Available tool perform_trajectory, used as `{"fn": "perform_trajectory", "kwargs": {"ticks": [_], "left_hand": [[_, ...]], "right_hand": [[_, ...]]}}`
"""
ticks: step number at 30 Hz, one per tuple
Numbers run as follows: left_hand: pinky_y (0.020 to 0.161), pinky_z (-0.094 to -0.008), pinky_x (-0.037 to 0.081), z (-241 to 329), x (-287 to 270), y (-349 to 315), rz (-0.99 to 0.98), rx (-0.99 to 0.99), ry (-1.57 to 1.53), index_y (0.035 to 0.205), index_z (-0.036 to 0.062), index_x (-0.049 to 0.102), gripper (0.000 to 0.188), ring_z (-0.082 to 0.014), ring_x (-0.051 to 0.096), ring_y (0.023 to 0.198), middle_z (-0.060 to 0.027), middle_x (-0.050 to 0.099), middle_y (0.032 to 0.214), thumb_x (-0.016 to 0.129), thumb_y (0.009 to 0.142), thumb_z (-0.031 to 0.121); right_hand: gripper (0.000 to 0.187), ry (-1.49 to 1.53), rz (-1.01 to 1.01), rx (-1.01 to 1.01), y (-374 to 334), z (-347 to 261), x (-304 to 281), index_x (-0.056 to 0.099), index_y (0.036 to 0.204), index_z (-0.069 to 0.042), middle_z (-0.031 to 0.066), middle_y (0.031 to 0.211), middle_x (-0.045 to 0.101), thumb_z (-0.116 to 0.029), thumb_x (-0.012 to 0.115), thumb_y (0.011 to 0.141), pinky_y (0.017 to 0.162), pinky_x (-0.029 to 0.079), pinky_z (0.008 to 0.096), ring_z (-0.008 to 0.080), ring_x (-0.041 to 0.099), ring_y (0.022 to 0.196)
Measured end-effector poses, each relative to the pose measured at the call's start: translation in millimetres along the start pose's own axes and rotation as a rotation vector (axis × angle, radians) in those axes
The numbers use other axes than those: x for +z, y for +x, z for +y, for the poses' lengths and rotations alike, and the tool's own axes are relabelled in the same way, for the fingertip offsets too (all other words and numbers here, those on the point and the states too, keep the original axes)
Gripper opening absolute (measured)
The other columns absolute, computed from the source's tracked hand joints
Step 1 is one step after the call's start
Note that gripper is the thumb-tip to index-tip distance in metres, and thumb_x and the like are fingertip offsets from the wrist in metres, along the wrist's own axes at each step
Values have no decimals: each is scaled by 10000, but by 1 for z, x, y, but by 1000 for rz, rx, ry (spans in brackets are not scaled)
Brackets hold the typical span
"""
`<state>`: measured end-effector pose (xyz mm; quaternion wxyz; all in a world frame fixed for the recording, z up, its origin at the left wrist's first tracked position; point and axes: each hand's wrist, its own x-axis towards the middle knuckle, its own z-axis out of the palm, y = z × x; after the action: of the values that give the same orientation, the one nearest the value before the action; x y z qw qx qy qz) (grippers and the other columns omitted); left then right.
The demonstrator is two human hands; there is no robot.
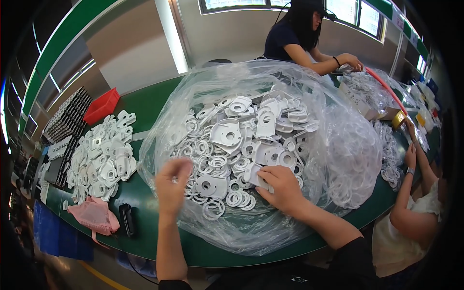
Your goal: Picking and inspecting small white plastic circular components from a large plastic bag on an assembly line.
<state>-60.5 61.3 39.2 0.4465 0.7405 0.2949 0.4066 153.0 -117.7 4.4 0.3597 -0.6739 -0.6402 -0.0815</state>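
A heap of white plastic parts (226, 134), flat plates with round holes mixed with loose rings (213, 209), lies in an opened clear plastic bag (227, 241) on the green table. My right hand (282, 189) is at the heap's near right side, thumb and fingers closed on a white plastic plate (253, 175). Over the near left side of the heap hovers my left hand (171, 186), its fingers curled and smeared by motion. Whether anything is in it cannot be made out.
Left of the bag lies a pile of white plates (104, 159), with a red bin (102, 106) and stacked dark trays (67, 113) behind. A pink pouch (94, 214) and black case (126, 220) sit nearer. Two people work across and to the right, beside more bagged parts (353, 159).
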Motion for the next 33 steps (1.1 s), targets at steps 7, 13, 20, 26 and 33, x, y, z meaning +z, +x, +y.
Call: {"fn": "perform_trajectory", "kwargs": {"ticks": [7,13,20,26,33], "left_hand": [[812,-350,419,16,56,-35,-616,326,598,1011,70,640,411,-271,488,939,-99,508,924,761,619,98],[759,-313,430,18,61,-29,-465,386,608,875,30,625,333,-235,522,868,-93,529,858,791,593,95],[745,-277,461,25,65,-32,-380,234,-93,769,36,632,192,-218,615,862,-107,646,955,779,666,103],[723,-311,466,26,78,-46,-507,-27,36,1183,40,462,434,-261,632,825,-141,638,885,658,822,177],[579,-210,467,8,43,-15,7,-240,-449,923,13,582,170,-62,582,635,-46,636,728,590,896,181]], "right_hand": [[146,168,259,158,7,16,-6,653,903,-22,112,753,637,-133,642,811,627,444,339,264,605,687],[155,534,200,407,6,9,-11,661,931,0,83,685,637,-129,616,858,507,416,234,95,572,570],[255,735,-222,559,0,-10,-7,663,903,44,36,634,612,-165,520,929,502,397,208,40,509,552],[303,840,-67,468,-6,-20,3,601,981,47,84,852,637,-175,395,983,733,448,231,97,563,786],[398,410,-267,-240,-8,-25,24,496,1201,-35,121,1101,567,-25,530,805,841,445,360,282,540,992]]}}
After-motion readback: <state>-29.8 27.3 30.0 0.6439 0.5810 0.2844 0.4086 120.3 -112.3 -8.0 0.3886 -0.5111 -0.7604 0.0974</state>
